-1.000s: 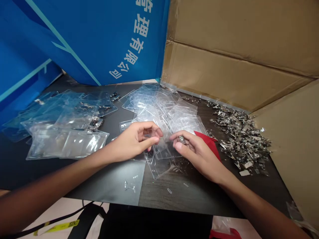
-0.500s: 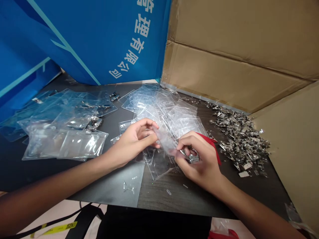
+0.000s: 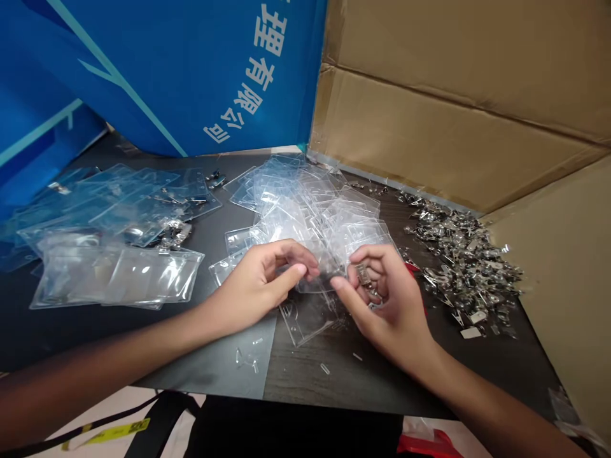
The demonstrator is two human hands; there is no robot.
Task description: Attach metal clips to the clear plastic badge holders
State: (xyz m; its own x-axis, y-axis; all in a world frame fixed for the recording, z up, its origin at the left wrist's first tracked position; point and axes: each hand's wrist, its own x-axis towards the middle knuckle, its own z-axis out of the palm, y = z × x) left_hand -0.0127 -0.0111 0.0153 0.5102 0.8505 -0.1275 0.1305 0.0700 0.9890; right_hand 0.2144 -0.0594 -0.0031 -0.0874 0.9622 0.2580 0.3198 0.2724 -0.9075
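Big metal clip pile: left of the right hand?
No, the big metal clip pile lies on the dark table to the right of the right hand.

The left hand [image 3: 267, 280] is positioned above loose clear badge sleeves [image 3: 286, 191], thumb and forefinger curved toward each other; whether it grips a sleeve cannot be determined; the right hand [image 3: 394, 299] retains metal clips [image 3: 363, 275] in its curled fingers, thumb and forefinger apart; a pile of alligator clips [image 3: 465, 267] lies to its right on the dark table [image 3: 344, 388]; a second group of sleeves [image 3: 157, 277], some with clips among them, lies at left; small clear strips [image 3: 325, 368] lie near the front edge; a blue panel [image 3: 157, 57] and cardboard [image 3: 429, 95] stand behind.
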